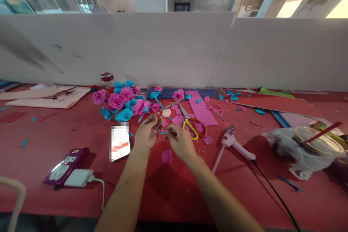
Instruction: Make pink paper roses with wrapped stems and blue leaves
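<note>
My left hand (146, 132) is closed in a pinch over the middle of the table, its thumb and fingers together. Close beside it my right hand (181, 141) is pinched too. Whatever lies between the fingertips is too small and blurred to name. Scissors (194, 125) with one yellow and one red-orange handle lie just past my right hand. A slim metal tool (172, 105) shows beyond the fingertips. Pink paper pieces (178, 119) are scattered around the scissors, and a cut pink petal (166, 156) lies nearer me. Pink and blue paper roses (122, 101) are bunched at the back left.
A phone (120, 143) lies left of my hands, near a purple power strip (66, 166) with a white charger (78, 178). On the right are a pink glue gun (236, 145) with its cord and a lidded bowl (320, 141) in plastic. A white partition (163, 50) stands behind.
</note>
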A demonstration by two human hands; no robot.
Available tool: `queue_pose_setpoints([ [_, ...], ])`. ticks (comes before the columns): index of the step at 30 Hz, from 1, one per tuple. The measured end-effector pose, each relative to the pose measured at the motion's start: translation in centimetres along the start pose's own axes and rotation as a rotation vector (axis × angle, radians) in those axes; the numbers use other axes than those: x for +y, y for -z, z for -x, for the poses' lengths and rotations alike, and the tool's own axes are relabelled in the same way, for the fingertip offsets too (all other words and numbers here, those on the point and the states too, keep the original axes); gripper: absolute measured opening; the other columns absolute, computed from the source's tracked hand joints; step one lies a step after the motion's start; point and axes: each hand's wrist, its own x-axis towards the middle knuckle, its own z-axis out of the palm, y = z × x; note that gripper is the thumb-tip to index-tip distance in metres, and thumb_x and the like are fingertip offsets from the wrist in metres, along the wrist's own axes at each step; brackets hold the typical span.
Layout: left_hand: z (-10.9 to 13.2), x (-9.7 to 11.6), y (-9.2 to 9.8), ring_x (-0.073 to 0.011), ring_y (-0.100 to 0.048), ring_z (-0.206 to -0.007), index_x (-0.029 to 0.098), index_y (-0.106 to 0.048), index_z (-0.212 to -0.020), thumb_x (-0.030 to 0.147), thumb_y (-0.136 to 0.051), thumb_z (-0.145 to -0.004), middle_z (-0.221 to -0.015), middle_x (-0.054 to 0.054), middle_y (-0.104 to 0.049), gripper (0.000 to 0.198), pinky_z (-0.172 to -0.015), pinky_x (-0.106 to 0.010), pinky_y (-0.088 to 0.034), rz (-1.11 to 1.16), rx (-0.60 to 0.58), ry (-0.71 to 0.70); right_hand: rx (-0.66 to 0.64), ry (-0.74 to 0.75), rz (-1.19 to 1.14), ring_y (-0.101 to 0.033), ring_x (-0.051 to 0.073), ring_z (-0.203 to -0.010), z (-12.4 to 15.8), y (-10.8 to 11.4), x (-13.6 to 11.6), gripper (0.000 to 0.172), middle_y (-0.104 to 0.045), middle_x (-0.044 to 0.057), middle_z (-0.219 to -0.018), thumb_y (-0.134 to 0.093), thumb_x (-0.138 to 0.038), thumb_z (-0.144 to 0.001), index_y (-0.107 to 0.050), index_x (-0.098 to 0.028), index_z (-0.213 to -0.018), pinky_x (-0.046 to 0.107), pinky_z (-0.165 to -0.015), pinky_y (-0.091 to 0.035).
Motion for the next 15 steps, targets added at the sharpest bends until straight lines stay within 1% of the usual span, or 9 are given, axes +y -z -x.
queue_pose_setpoints([
  [3,-0.2,0.4,0.2,-0.0104,-0.064,-0.056,0.014,-0.068,-0.078,0.006,-0.064,-0.074,-0.065,-0.003,-0.068,0.01,-0.058,-0.022,-0.051,0.005,0.034,0.065,-0.056,-0.007,0.121,-0.059,0.014,-0.057,1.1,0.5,-0.1,0.016,-0.065,0.001,-0.065,-0.048,-0.018,-0.083,-0.063,-0.022,-0.085,0.023,-0.056,-0.038],
  [5,-0.1,0.4,0.0,-0.0096,-0.063,-0.055,0.013,-0.068,-0.076,0.004,-0.06,-0.076,-0.063,-0.003,-0.067,0.012,-0.057,-0.02,-0.051,-0.022,0.032,0.07,-0.073,0.006,0.163,-0.056,0.014,-0.055,1.9,0.7,-0.3,0.015,-0.063,0.001,-0.063,-0.048,-0.019,-0.083,-0.062,-0.021,-0.087,0.022,-0.054,-0.036],
  [8,0.1,0.1,-0.3,-0.0089,-0.062,-0.053,0.01,-0.067,-0.068,0.0,-0.06,-0.073,-0.063,-0.004,-0.066,0.013,-0.055,-0.018,-0.051,-0.052,0.038,0.055,-0.088,0.018,0.15,-0.054,0.013,-0.054,2.9,1.0,-0.6,0.014,-0.062,0.0,-0.063,-0.048,-0.019,-0.084,-0.062,-0.021,-0.087,0.022,-0.053,-0.035],
  [10,0.1,-0.2,-0.4,-0.0093,-0.062,-0.053,0.009,-0.065,-0.064,-0.003,-0.061,-0.071,-0.065,-0.005,-0.067,0.015,-0.054,-0.018,-0.052,-0.049,0.047,0.058,-0.094,0.004,0.146,-0.055,0.014,-0.055,3.6,1.2,-0.5,0.014,-0.062,0.0,-0.063,-0.048,-0.019,-0.084,-0.061,-0.021,-0.088,0.022,-0.054,-0.035],
  [15,-0.1,-0.7,-0.4,-0.0089,-0.061,-0.052,0.01,-0.063,-0.061,-0.005,-0.057,-0.072,-0.07,-0.006,-0.068,0.019,-0.052,-0.018,-0.053,-0.05,0.048,0.094,-0.095,-0.03,0.18,-0.059,0.015,-0.062,5.1,1.4,-0.1,0.013,-0.065,0.001,-0.069,-0.047,-0.018,-0.084,-0.059,-0.021,-0.089,0.023,-0.058,-0.038],
])
